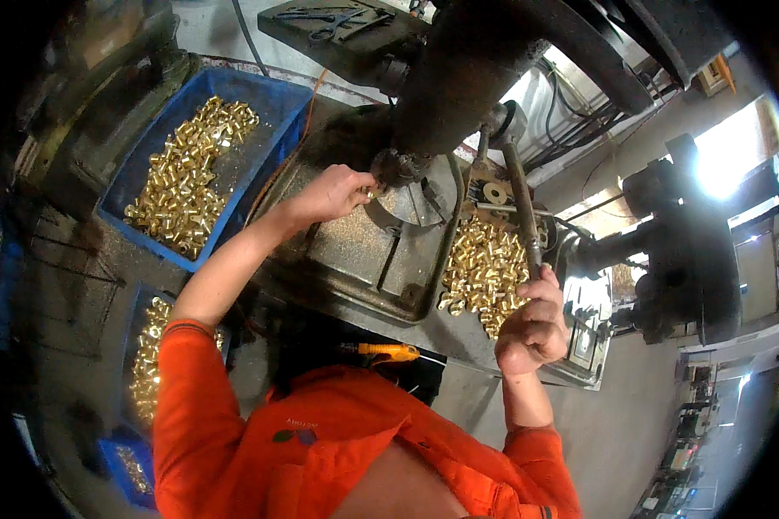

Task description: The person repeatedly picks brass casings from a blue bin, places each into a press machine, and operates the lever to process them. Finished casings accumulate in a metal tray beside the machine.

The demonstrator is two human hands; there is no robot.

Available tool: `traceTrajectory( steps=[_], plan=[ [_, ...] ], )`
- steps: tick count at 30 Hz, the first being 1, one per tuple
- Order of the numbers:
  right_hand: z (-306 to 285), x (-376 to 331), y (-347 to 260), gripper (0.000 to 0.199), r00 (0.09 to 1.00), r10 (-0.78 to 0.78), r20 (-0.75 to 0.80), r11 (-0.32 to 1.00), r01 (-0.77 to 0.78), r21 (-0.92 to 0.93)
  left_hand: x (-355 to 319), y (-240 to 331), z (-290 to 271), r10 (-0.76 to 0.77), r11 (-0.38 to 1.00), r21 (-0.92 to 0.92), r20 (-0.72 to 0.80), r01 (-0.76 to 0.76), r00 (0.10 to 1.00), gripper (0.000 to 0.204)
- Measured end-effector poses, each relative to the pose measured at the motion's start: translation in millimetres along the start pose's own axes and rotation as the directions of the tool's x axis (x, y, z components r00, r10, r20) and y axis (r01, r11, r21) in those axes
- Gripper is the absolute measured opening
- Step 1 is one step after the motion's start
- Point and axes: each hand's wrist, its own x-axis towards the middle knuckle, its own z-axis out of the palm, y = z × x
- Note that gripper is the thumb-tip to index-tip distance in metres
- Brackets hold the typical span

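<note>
My left hand (331, 194) is closed at the drill press chuck (398, 166), pinching a small brass fitting (371, 192) that its fingers partly hide. Below it lies the metal machine table (346, 251), dusted with brass chips. My right hand (532, 327) is wrapped round the lower end of the press's long lever (519, 195), which slants down on the right. Beside that lever, a heap of brass fittings (485, 272) spreads over the bench.
A blue bin (234, 208) filled with brass fittings stands on the left, with a smaller blue crate (128, 346) of them nearer me. Scissors (325, 33) rest on a dark shelf at the back. Another machine (679, 251) stands at the right. A yellow-handled tool (388, 350) lies at the bench front.
</note>
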Motion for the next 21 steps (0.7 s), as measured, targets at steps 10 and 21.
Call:
traceTrajectory(
  steps=[10,21],
  plan=[
    [-38,67,9,0.039,0.966,-0.167,0.196,0.974,0.193,-0.12,2,8,5,0.077,0.996,0.037,-0.019,-0.076,0.997,0.016],
    [-36,169,50,0.019,0.999,0.043,-0.032,0.97,-0.034,0.242,-21,89,24,0.083,0.946,0.305,0.104,-0.111,0.991,0.016]
  ],
)
